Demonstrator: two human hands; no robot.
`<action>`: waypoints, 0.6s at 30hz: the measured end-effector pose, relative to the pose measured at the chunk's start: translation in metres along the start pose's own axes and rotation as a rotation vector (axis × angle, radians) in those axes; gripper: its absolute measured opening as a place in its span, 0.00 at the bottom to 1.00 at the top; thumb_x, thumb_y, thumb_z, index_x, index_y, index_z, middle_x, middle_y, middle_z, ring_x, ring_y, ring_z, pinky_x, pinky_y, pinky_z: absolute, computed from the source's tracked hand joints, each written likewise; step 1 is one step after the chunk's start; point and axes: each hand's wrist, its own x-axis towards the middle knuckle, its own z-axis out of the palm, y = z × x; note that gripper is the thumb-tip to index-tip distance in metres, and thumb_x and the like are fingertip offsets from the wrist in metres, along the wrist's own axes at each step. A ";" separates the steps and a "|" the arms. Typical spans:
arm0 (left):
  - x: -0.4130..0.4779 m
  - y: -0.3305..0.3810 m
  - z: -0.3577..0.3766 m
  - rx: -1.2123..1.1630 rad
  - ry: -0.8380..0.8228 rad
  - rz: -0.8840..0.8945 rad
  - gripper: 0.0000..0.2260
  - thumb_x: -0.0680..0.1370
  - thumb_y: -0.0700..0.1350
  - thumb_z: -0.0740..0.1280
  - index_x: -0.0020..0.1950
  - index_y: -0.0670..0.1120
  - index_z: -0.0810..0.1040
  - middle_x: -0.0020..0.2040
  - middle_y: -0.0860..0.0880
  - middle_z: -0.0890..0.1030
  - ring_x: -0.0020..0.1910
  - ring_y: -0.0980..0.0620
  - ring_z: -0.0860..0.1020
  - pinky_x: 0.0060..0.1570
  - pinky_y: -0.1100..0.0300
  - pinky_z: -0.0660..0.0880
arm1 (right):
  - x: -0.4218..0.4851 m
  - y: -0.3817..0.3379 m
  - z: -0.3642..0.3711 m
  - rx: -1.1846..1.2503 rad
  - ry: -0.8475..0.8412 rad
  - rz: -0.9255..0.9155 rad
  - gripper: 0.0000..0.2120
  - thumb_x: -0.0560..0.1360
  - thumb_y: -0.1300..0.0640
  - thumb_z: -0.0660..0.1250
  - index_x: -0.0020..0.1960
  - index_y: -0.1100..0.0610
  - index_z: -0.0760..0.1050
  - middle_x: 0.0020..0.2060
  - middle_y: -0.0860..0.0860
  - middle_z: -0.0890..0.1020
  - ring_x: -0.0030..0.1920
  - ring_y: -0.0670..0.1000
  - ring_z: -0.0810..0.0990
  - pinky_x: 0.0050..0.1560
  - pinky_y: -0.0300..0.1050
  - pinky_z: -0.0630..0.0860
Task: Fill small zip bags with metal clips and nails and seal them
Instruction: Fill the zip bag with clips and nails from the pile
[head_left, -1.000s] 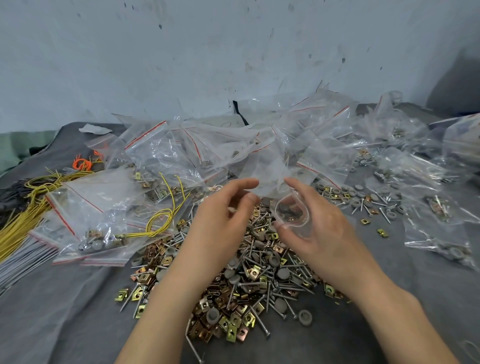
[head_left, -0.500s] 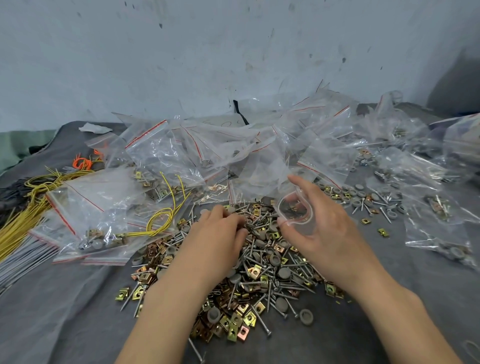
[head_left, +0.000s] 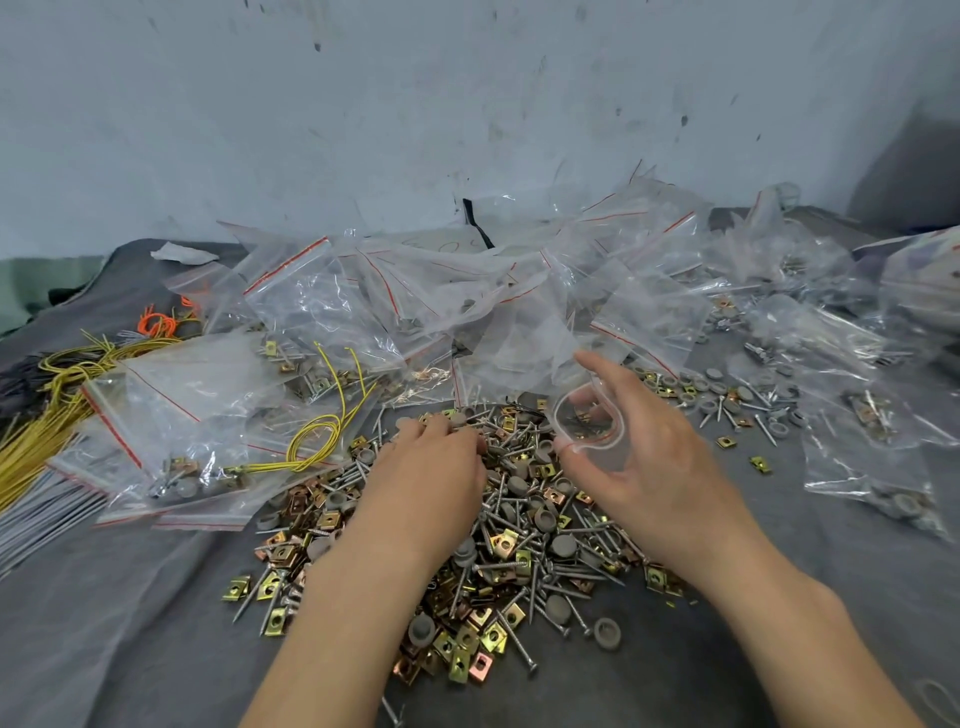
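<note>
A heap of brass-coloured metal clips, silver nails and grey caps (head_left: 519, 525) lies on the dark cloth in front of me. My right hand (head_left: 649, 467) holds a small clear zip bag (head_left: 589, 423) with its red-lined mouth spread open, thumb and fingers curled round the rim. A few small parts show inside the bag. My left hand (head_left: 431, 467) is down on the far side of the heap, fingers curled into the nails and clips. Whether it has hold of any piece is hidden under the fingers.
Many clear zip bags (head_left: 363, 306) are piled along the back against the wall, several with parts inside. Filled bags (head_left: 171, 436) lie at the left with yellow wire (head_left: 317, 441). More bags (head_left: 872, 457) and loose caps lie at the right. Grey rods (head_left: 36, 514) lie at the far left.
My left hand let go of the bag and dropped from its mouth down into the heap. The right hand kept the bag open, nearly in place.
</note>
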 end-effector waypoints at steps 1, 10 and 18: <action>0.000 0.000 0.000 -0.003 -0.001 0.010 0.14 0.84 0.48 0.54 0.67 0.51 0.74 0.63 0.49 0.74 0.63 0.46 0.68 0.63 0.51 0.70 | 0.000 0.000 0.000 -0.003 0.001 0.001 0.32 0.75 0.44 0.67 0.76 0.40 0.58 0.58 0.39 0.77 0.59 0.41 0.75 0.65 0.50 0.71; 0.000 -0.001 -0.007 -0.135 -0.003 0.026 0.07 0.83 0.47 0.60 0.60 0.51 0.73 0.59 0.52 0.76 0.60 0.49 0.69 0.62 0.50 0.70 | 0.000 -0.001 0.000 -0.005 -0.011 0.003 0.33 0.75 0.43 0.67 0.76 0.40 0.57 0.58 0.39 0.77 0.60 0.41 0.75 0.66 0.51 0.71; -0.005 -0.006 -0.011 -0.323 0.113 0.054 0.03 0.81 0.50 0.63 0.53 0.55 0.74 0.48 0.57 0.79 0.52 0.56 0.74 0.52 0.56 0.75 | -0.001 -0.004 0.000 0.001 -0.017 -0.007 0.33 0.75 0.42 0.66 0.76 0.42 0.57 0.59 0.40 0.77 0.61 0.41 0.75 0.67 0.51 0.71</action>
